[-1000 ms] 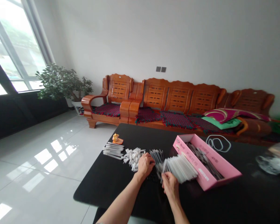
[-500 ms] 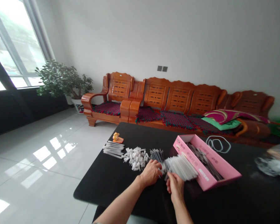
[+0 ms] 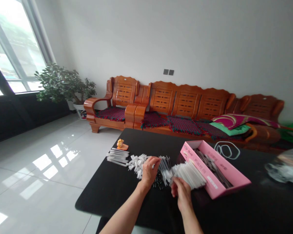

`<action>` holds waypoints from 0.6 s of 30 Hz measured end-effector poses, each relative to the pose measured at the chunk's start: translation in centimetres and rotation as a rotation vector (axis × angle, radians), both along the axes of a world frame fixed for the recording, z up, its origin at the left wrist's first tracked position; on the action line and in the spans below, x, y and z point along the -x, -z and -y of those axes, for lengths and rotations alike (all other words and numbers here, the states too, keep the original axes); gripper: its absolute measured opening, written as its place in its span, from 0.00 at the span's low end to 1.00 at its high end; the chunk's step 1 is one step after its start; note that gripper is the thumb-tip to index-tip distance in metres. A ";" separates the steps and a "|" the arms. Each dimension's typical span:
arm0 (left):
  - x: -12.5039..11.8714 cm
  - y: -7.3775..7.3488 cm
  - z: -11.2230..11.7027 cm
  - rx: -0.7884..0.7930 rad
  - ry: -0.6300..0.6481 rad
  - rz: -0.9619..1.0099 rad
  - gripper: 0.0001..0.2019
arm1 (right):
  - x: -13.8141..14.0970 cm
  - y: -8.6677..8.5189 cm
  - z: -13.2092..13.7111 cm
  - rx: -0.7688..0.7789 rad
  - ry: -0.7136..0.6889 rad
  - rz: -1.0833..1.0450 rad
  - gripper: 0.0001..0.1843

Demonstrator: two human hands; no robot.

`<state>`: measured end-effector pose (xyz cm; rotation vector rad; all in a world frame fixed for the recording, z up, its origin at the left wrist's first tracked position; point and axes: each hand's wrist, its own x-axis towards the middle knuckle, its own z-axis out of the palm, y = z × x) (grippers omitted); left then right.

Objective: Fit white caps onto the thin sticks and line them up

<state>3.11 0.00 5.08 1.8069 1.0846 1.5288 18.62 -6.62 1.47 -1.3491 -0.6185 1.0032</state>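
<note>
My left hand [image 3: 150, 172] is raised over the right side of a pile of short white plastic pieces [image 3: 137, 165], with its fingers bent together. Whatever is between them is too small to make out. My right hand [image 3: 182, 189] pinches a thin translucent tube at the near left end of a row of clear tubes [image 3: 191, 175]. Between the hands lies a bunch of slender grey-tipped sticks [image 3: 165, 167]. Small black pieces [image 3: 157, 182] are scattered beside my left wrist, partly hidden by it.
A pink box [image 3: 211, 177] holding dark strips stands right of the tubes. White sticks [image 3: 117, 156] and a small yellow figurine [image 3: 120, 143] occupy the black table's [image 3: 99, 191] left end. White loops [image 3: 226, 150] and a plastic bag [image 3: 286, 167] lie right. Behind is a wooden sofa [image 3: 185, 100].
My left hand has moved left and up from the grey-tipped sticks to the white pile, uncovering the black pieces. My right hand has shifted slightly left, still pinching.
</note>
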 end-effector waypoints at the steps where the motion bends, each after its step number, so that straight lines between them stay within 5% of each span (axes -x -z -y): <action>1: 0.6 -0.2 -0.2 0.037 -0.060 0.126 0.10 | 0.1 -0.3 -0.1 -0.021 -0.021 -0.045 0.17; 4: 2.6 -0.3 -0.7 0.207 -0.164 0.575 0.12 | 0.5 -1.5 -0.2 -0.074 -0.087 -0.172 0.17; 9: 4.9 0.6 0.0 0.540 -0.164 1.188 0.14 | 1.8 -3.7 -0.4 -0.180 -0.096 -0.310 0.18; 18: 4.1 0.8 2.3 0.678 -0.101 1.319 0.07 | 3.7 -5.3 -0.7 -0.254 -0.060 -0.315 0.19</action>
